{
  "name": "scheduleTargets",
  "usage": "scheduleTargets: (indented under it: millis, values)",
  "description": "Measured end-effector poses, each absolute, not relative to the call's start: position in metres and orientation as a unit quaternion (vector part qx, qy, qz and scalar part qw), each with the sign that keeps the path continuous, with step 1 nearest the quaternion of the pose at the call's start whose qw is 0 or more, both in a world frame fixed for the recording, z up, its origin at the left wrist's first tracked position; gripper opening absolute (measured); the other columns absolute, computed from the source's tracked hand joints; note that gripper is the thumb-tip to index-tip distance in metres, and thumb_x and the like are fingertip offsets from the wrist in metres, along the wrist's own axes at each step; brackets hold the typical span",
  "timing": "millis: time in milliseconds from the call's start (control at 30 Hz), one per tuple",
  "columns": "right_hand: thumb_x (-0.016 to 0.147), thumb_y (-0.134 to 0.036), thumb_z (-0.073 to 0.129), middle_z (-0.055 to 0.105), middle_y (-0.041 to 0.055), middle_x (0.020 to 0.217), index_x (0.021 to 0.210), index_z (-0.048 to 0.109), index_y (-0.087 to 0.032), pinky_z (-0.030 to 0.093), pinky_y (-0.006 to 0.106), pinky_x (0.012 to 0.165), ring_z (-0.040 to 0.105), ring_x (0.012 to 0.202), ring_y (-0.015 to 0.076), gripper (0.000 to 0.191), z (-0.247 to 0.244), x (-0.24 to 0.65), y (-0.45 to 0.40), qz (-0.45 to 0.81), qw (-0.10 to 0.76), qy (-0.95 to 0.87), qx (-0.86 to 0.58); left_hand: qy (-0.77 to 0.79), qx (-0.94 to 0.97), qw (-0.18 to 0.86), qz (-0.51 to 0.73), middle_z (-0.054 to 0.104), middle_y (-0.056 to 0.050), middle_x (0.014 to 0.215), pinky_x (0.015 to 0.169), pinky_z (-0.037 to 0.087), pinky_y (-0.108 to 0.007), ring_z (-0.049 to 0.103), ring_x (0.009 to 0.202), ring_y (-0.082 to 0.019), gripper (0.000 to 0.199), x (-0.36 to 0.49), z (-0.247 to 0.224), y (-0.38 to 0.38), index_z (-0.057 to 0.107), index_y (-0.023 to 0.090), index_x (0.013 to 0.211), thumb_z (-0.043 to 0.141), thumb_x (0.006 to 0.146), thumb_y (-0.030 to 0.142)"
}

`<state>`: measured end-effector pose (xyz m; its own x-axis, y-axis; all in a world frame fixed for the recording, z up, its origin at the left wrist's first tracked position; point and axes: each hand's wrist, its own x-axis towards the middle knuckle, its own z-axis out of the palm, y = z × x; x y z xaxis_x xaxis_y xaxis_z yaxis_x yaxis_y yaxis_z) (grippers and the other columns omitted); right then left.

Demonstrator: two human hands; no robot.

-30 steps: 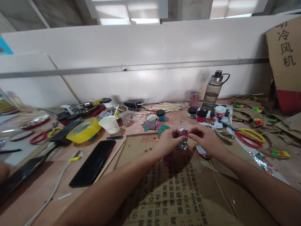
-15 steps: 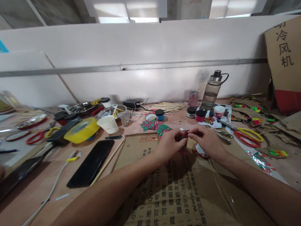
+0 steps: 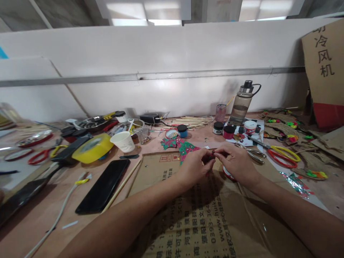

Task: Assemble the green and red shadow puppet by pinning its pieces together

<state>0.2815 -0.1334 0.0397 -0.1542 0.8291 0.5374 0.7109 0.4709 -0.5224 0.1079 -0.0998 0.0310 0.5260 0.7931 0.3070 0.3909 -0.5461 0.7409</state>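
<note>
Over a printed cardboard sheet (image 3: 172,200), my left hand (image 3: 196,165) and my right hand (image 3: 236,161) meet with fingertips nearly touching. My left hand is closed on a red and green sequined piece (image 3: 188,148), whose far end shows beyond the fingers. The thumb and forefinger of my right hand pinch at something small and dark by the left fingertips, too small to make out. A round red-rimmed item (image 3: 228,173) lies partly hidden under my right hand.
Paint jars (image 3: 228,132) and a water bottle (image 3: 240,102) stand behind my hands. Scissors (image 3: 285,154) and pliers (image 3: 251,153) lie right. A phone (image 3: 103,186), paper cup (image 3: 123,142) and yellow tape roll (image 3: 92,147) are at left.
My right hand has shifted slightly and covers more of the red-rimmed item. Both hands stay together at the same place.
</note>
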Motion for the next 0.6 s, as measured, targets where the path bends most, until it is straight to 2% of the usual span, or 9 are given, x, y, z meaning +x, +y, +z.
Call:
scheduleTargets:
  millis: [167,333,467,600]
  values:
    - [0.09,-0.018,0.054,0.072,0.007,0.093,0.091,0.069,-0.02,0.051,0.034,0.08,0.065,0.087,0.0203,0.014,0.0342,0.2843,-0.1313,0.012,0.386,-0.789,-0.478,0.354,0.828,0.28,0.331,0.069,0.0,0.073,0.062,0.041,-0.021,0.059,0.064,-0.012,0.01,0.1074,0.0281,-0.0997,0.066,0.018,0.087,0.059,0.082,0.022]
    - [0.092,-0.017,0.051,0.069,0.0086,0.087,0.088,0.067,-0.017,0.05,0.035,0.077,0.063,0.082,0.0205,0.016,0.0313,0.2862,-0.1308,-0.048,0.369,-0.811,-0.452,0.355,0.831,0.282,0.322,0.069,0.0,0.072,0.062,0.041,-0.021,0.06,0.064,-0.012,0.011,0.1077,0.028,-0.1005,0.066,0.018,0.088,0.058,0.083,0.021]
    - [0.093,-0.016,0.05,0.066,0.0081,0.083,0.088,0.065,-0.017,0.049,0.034,0.073,0.06,0.078,0.0198,0.017,0.0306,0.2859,-0.131,-0.066,0.364,-0.815,-0.446,0.354,0.83,0.287,0.321,0.071,-0.002,0.078,0.064,0.043,-0.022,0.062,0.068,-0.013,0.013,0.1078,0.0283,-0.1012,0.067,0.018,0.092,0.057,0.083,0.021]
    - [0.094,-0.017,0.05,0.066,0.0084,0.086,0.091,0.063,-0.017,0.05,0.036,0.077,0.061,0.083,0.0211,0.014,0.029,0.2855,-0.1304,-0.065,0.362,-0.814,-0.45,0.362,0.828,0.281,0.322,0.071,-0.002,0.08,0.067,0.045,-0.023,0.063,0.07,-0.013,0.013,0.1084,0.0288,-0.1012,0.068,0.018,0.092,0.058,0.083,0.022]
